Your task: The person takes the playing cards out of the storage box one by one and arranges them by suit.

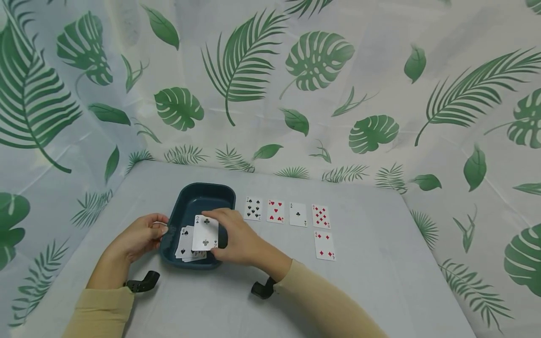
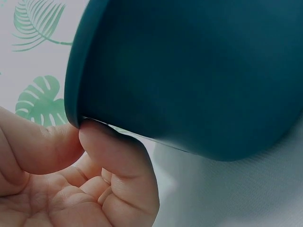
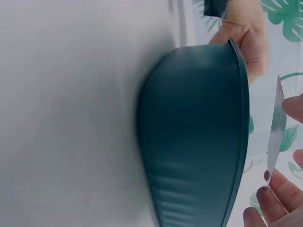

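At the left of the table stands a dark teal tray (image 1: 192, 204) with a loose pile of playing cards (image 1: 183, 244) in its near end. My left hand (image 1: 141, 237) pinches the tray's left rim; in the left wrist view its thumb and curled forefinger (image 2: 118, 151) meet at the edge. My right hand (image 1: 241, 239) holds a two of clubs (image 1: 205, 233) by its edges, face up above the pile. In the right wrist view this card (image 3: 277, 127) appears nearly edge-on, apart from the tray wall (image 3: 194, 123).
Right of the tray lie a seven of spades (image 1: 253, 209), a five of hearts (image 1: 275, 211), an ace of clubs (image 1: 298, 214) and a red diamonds card (image 1: 321, 217) in a row. A four of diamonds (image 1: 324, 245) lies nearer. Behind hangs a leaf-patterned curtain (image 1: 262, 131).
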`<state>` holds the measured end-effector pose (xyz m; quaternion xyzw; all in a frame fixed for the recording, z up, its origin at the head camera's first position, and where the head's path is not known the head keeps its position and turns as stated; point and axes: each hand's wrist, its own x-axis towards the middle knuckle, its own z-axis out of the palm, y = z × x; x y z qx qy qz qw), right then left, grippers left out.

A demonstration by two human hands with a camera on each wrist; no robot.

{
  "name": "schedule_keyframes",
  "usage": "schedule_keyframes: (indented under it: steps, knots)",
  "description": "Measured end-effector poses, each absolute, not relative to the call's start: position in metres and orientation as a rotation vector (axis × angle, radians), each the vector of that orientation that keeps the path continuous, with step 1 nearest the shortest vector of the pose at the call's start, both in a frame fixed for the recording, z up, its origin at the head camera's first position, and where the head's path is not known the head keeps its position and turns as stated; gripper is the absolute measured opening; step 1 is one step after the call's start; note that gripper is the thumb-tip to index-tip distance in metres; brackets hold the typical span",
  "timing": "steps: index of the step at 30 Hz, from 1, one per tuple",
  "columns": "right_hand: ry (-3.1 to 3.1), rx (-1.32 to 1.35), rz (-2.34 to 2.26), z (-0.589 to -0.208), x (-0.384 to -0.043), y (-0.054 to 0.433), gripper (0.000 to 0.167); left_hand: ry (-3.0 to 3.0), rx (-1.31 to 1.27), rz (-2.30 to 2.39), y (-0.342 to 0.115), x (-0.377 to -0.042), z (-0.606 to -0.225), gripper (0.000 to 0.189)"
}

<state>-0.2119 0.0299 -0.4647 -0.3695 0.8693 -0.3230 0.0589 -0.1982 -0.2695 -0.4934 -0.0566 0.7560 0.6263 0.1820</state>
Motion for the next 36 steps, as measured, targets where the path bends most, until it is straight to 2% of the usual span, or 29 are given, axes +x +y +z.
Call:
schedule_keyframes:
  steps: [10,17,29,36]
  knots:
    - [2.677,-1.024,-1.033,-0.468,-0.201,0.067,0.09,2.12,-0.179,1.774,-0.269,-0.199,-0.494,0.026]
    - [2.676,-0.964,-1.097,-0.469,-0.198,0.097,0.086,2.116,-0.183,1.776,-0.27,-0.199,-0.494,0.026]
    - [2.763,-0.762,-1.051,-0.482,-0.193,0.159,0.086,2.11,-0.163,1.781,-0.27,-0.199,-0.495,0.027]
    - [2.814,-0.741,-0.989,-0.489,-0.192,0.187,0.087,2.103,-0.138,1.792,-0.271,-0.199,-0.496,0.026]
